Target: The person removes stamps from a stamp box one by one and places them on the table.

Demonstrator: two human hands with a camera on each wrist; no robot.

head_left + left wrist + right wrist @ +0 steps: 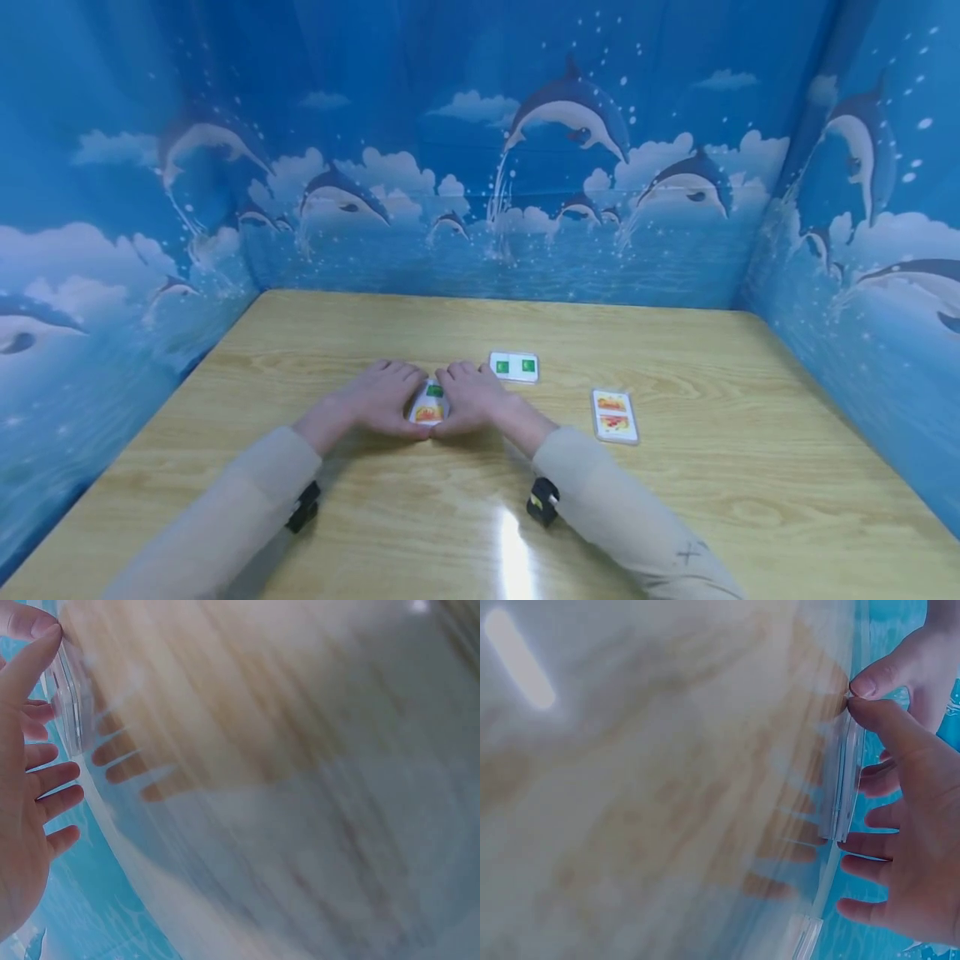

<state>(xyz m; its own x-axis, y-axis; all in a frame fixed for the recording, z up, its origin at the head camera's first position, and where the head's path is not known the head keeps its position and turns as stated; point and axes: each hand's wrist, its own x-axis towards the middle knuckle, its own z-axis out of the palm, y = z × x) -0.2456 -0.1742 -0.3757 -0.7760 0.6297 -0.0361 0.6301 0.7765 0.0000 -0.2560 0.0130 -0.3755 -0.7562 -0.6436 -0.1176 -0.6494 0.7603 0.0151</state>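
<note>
A small stack of clear-edged picture cards point(429, 413) lies on the table between the hands; its top face shows a green picture and an orange one. My left hand point(384, 402) holds it from the left, my right hand point(471, 400) from the right. Both thumbs meet at the near edge, and the index fingers reach toward the far edge. Layered transparent edges of the stack point(71, 701) appear beside the left hand point(26, 810) in the left wrist view. In the right wrist view, the other fingers of the right hand point(926, 817) are spread loosely.
A card with two green pictures point(514, 367) lies just beyond the right hand. Farther right is a card with two orange-red pictures point(615, 417). The wood-grain table point(675, 500) is glossy, and a blue dolphin-print curtain point(450, 125) encloses its back and sides.
</note>
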